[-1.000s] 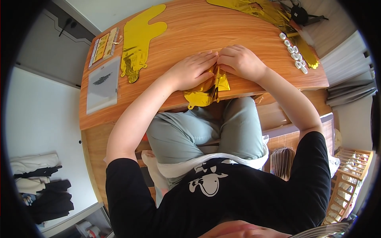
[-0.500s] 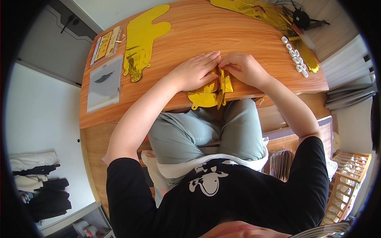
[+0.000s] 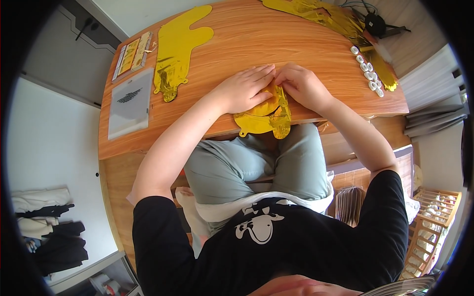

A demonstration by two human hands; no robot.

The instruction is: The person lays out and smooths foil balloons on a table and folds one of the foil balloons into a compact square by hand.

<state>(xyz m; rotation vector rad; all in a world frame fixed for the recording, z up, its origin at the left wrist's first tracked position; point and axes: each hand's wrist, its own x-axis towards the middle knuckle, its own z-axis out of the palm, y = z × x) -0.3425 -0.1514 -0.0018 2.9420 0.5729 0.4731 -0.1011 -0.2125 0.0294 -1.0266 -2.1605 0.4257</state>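
Observation:
A gold foil balloon (image 3: 261,121), uninflated and partly folded, lies at the near edge of the table, its lower end overhanging the edge above my lap. My left hand (image 3: 245,90) rests flat across its upper left part, fingers stretched out and thumb pointing right. With bent fingers, my right hand (image 3: 302,88) pinches the foil at its upper right, close to the left fingertips. Both hands hide the balloon's upper part. A larger flat gold foil balloon (image 3: 178,49) lies farther off to the left.
More gold foil (image 3: 316,14) stretches along the far right edge, near a black device (image 3: 375,22) with cables. White ring-shaped rolls (image 3: 369,75) sit at the right. On the left are a translucent sheet (image 3: 131,106) with dark strips and a flat yellow-and-white package (image 3: 129,55).
The balloon's right part, upright and creased before, now lies flatter and spreads downward over the table edge. My right hand has shifted very slightly; my left hand has stayed in place.

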